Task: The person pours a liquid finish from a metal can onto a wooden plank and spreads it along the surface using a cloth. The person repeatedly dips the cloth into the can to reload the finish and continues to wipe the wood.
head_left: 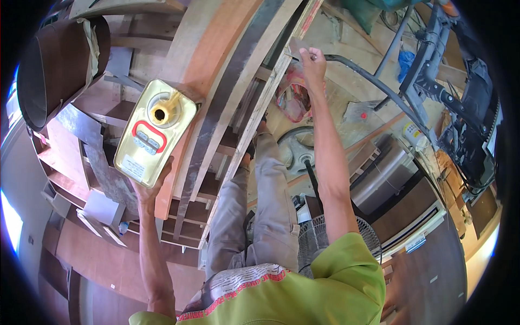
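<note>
While the head view looks straight down on the work, the left hand is clamped on the near end of a metal can, its thumb up along the right edge and its other fingers mostly hidden beneath. And the can tips its top squarely up at us, just beyond that hand: red-rimmed handle, pale label, and a round open mouth with a yellowish stain around it! Out past the left hand and farther left lies a big brown cylinder, while right beside the can, running between the two hands, sweep the curved wooden strips, one orange-brown, one dark. Over to the right hand, stretched well forward, thumb and fingers drawn together, something small and dark at the tips; too small to tell whether they are closed on it. Just left of those fingers stands the pale edge of a wooden frame; just below them, a clear bag with reddish contents; nearer the body again, a round fan base. And off to that hand's right, a dark metal frame, with a blue plastic bag tucked close beside it.
</note>
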{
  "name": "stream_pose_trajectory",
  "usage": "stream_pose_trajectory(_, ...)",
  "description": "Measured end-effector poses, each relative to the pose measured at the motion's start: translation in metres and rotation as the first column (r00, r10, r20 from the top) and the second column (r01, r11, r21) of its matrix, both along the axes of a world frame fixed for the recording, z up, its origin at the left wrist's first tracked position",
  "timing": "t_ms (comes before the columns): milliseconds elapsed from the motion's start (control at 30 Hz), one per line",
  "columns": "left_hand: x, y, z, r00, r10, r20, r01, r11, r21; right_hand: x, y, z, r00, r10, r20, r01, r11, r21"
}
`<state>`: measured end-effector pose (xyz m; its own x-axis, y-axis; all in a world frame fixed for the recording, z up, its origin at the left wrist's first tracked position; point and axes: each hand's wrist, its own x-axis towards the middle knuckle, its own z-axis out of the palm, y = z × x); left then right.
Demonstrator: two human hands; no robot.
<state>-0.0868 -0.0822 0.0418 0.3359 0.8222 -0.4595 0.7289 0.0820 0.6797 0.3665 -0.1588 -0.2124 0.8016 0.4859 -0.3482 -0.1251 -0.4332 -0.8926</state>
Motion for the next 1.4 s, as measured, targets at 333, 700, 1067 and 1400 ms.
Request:
stream_pose_trajectory(333, -0.014, -0.008, -0.01, 0.993, 0.089, 0.072, -0.083, 0.993, -0.082, 0.003, 0.012, 0.0, 0.999, 0.02, -0.038, -0.018, 0.999, 0.04)
stream_pose_trajectory(700, -0.021, -0.009, -0.01, 0.991, 0.106, 0.078, -0.096, 0.987, -0.129, 0.018, 0.018, -0.018, 0.992, 0.076, 0.097, -0.072, 0.997, -0.04)
stream_pose_trajectory(1067, -0.015, -0.009, -0.007, 0.985, 0.15, 0.083, -0.139, 0.982, -0.13, 0.009, 0.01, -0.012, 0.997, 0.018, 0.077, -0.014, 0.999, -0.051)
stream_pose_trajectory(1400, -0.02, -0.009, -0.014, 1.0, 0.008, 0.025, -0.012, 0.987, 0.158, -0.001, -0.011, 0.026, 0.992, -0.008, 0.124, 0.01, 1.0, -0.022)
